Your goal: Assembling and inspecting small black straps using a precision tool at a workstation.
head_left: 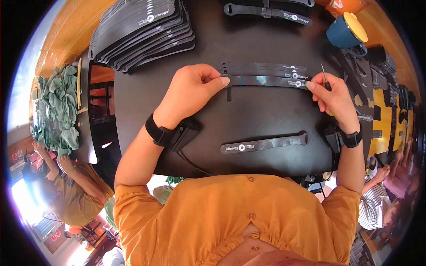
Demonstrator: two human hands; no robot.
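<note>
Orange shirt cloth [235, 221] fills the near edge, buttons down its middle; beyond it a lone black strap [265, 143] lies flat on the black table [146, 93], near the person's chest; farther out, at the table's middle, the left hand [193, 88] pinches the left end of the top strap [262, 80] between thumb and forefinger, the other fingers curled in; the right hand [333, 95] presses fingertips on the strap's right end while gripping a thin dark tool [325, 80], upright in the fist; the strap sits on a small pile of straps [264, 69] just behind it; it looks light, thin and limp, likely to sag if lifted by one end, so taking it at both ends seems sound; its glossy face may slide on its fellows. Far left, a fanned stack of straps [142, 33]; far right, a blue mug [346, 30] with a yellow lid.
</note>
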